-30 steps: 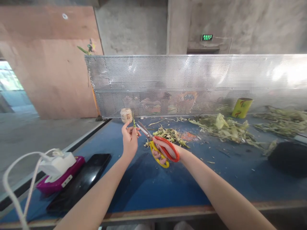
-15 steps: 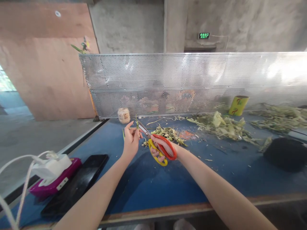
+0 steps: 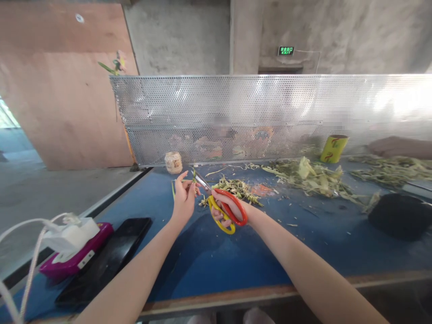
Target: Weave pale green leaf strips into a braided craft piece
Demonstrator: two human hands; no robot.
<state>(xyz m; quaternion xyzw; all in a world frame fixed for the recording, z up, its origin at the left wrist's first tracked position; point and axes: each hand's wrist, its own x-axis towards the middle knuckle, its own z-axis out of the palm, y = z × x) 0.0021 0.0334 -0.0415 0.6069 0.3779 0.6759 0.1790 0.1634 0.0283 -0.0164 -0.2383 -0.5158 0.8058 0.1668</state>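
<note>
Between the thumb and fingers of my left hand (image 3: 184, 198) is a small green plant sprig (image 3: 194, 174), its tip pointing up. My right hand (image 3: 224, 209) grips scissors (image 3: 236, 208) with one red and one yellow handle loop. The scissor blades reach up and left to the sprig, close beside my left fingers; whether they touch it I cannot tell. Just behind the scissors lies a pile of small green and yellowish plant clippings (image 3: 238, 188) on the blue table (image 3: 216, 265). A thin green stem (image 3: 173, 191) shows to the left of my left hand.
A roll of pale twine (image 3: 173, 163) stands near the perforated metal screen (image 3: 202, 103). At left are a black phone (image 3: 104, 261) and a purple power strip (image 3: 64, 265) with white plugs. Rightward lie dried leaves (image 3: 313, 177), a yellow can (image 3: 334, 148), a black object (image 3: 400, 216) and another person's arm (image 3: 401, 147).
Another person's arm has come into view at the far right, over the leaves. My hands, the sprig and the scissors have hardly moved; the view has shifted slightly.
</note>
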